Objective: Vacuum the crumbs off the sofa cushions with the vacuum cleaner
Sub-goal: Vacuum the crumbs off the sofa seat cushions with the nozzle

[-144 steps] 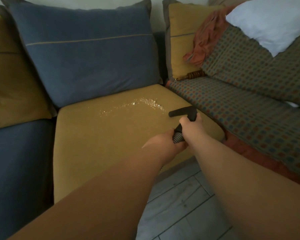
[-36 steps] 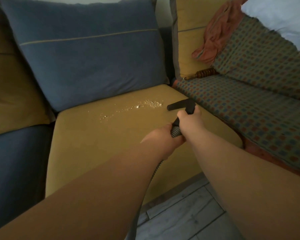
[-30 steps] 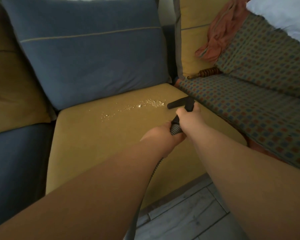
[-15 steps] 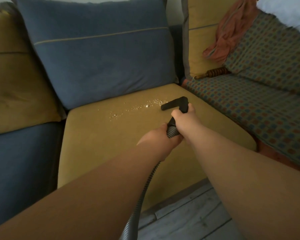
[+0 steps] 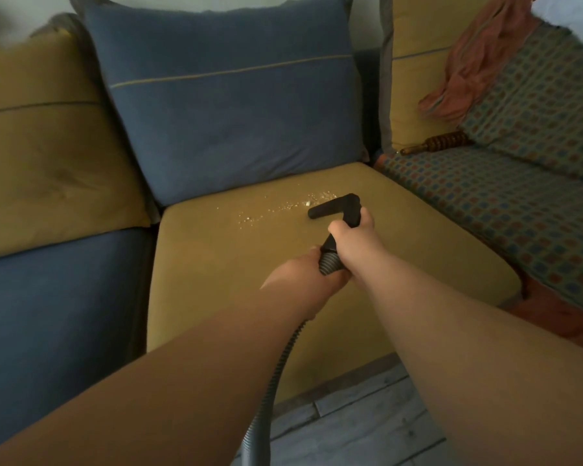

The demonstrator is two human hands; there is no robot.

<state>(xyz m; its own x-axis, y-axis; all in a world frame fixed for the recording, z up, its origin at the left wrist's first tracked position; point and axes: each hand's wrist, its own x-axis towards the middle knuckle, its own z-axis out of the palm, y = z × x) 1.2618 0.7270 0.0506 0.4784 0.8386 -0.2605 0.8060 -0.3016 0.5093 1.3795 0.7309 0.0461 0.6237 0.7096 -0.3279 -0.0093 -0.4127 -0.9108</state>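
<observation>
Both hands are on the vacuum. The right hand point(image 5: 352, 245) is wrapped tight round the black rigid neck just behind the nozzle point(image 5: 334, 208), and the left hand point(image 5: 312, 280) is closed on the ribbed grey hose point(image 5: 276, 375) directly behind it, the two hands almost touching. From the left fist the hose drops away towards the floor point(image 5: 367, 428) and out of view at the bottom.

The flat black nozzle juts out to the left, ahead of the right knuckles, its mouth down on or just above the mustard seat cushion point(image 5: 216, 280); I cannot tell which. The crumbs point(image 5: 276, 206) lie in a pale, thin trail just beyond and to the left of the nozzle tip, the nearest ones beside it and the rest strung out towards the blue back cushion point(image 5: 233, 105).

That looks like the sensible place to hold it. The plastic neck is stiff and probably light, so the front hand can steer the tip, while the hose is floppy and likely drags, so the rear hand takes up its pull. The cushion is soft and would give under pressure, so a light touch seems best. The crumbs look dry and loose, easy to scatter if the nozzle shoves them.
</observation>
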